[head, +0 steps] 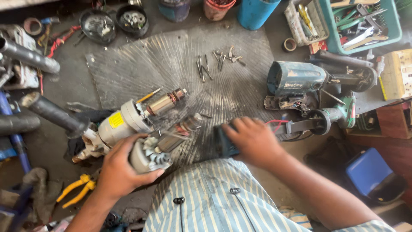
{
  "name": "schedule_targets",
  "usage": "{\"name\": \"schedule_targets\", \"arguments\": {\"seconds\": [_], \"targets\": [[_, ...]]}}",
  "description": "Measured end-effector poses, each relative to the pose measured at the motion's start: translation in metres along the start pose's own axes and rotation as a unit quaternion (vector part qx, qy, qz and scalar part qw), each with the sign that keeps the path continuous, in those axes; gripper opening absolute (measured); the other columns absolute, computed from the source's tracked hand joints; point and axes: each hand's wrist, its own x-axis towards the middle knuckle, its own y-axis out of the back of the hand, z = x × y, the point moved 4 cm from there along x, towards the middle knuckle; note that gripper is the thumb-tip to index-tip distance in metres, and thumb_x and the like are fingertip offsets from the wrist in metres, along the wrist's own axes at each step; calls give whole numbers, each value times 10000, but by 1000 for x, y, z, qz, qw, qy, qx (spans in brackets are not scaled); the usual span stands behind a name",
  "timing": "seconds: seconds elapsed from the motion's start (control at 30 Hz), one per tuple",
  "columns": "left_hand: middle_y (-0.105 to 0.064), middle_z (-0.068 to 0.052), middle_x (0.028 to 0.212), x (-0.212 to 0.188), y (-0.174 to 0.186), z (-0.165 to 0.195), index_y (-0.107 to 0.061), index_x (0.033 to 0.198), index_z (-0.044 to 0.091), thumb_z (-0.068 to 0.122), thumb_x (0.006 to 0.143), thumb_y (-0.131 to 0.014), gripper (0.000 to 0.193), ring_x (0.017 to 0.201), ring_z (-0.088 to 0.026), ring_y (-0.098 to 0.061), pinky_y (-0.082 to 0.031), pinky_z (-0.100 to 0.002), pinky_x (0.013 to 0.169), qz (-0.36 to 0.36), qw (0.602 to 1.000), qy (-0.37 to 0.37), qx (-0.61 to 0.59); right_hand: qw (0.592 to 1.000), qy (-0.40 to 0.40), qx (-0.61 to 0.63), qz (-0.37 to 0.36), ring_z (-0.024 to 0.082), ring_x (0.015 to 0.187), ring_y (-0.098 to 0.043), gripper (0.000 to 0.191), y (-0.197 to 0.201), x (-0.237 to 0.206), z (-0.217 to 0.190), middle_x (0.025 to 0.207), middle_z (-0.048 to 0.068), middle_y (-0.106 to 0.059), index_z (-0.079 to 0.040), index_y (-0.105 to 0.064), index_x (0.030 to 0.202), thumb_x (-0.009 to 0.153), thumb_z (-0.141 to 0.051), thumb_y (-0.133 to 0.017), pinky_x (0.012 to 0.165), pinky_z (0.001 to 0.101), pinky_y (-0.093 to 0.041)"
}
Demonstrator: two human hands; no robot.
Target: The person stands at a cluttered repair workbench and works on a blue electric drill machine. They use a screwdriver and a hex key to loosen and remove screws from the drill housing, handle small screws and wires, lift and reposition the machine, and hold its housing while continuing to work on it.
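My left hand (122, 168) grips the fan end of a motor armature (168, 139), whose copper end points up and right over the grey ribbed mat (171, 64). My right hand (253, 139) rests on a dark blue tool housing (223, 144) with red wires (274, 124) trailing to the right. Just left of the armature lies a white gear head with a yellow label (118, 122), a second armature (165, 102) sticking out of it and a black side handle (51, 112) attached.
Several screws (214, 62) lie on the mat's far part. A teal power tool body (296, 79) and a green tool (339, 114) sit at right. Yellow pliers (77, 189) lie at lower left. Bowls, buckets and a tool crate line the far edge.
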Motion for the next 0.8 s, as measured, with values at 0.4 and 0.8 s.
{"name": "schedule_targets", "arguments": {"seconds": [0.4,0.8], "targets": [[-676,-138,1219,-10,51,48,-599,1300,14,677,515,-855,1059,1149,-321,-638,-459,-501,994,-106,941,-166,276,891,94,331,297,460,1409,-444,1120,64,3,-44,1478,261,-447,-91,-358,1501,624,-475,-939,1200,534,-380],[-701,-122,1166,-1,69,7,-600,1277,70,699,460,-867,1065,1051,-296,-688,-536,-455,920,-122,935,-141,301,881,18,419,218,285,1235,-684,736,9,-15,-1,1284,177,-693,-17,-626,1333,708,-284,-907,1060,404,-558]]}}
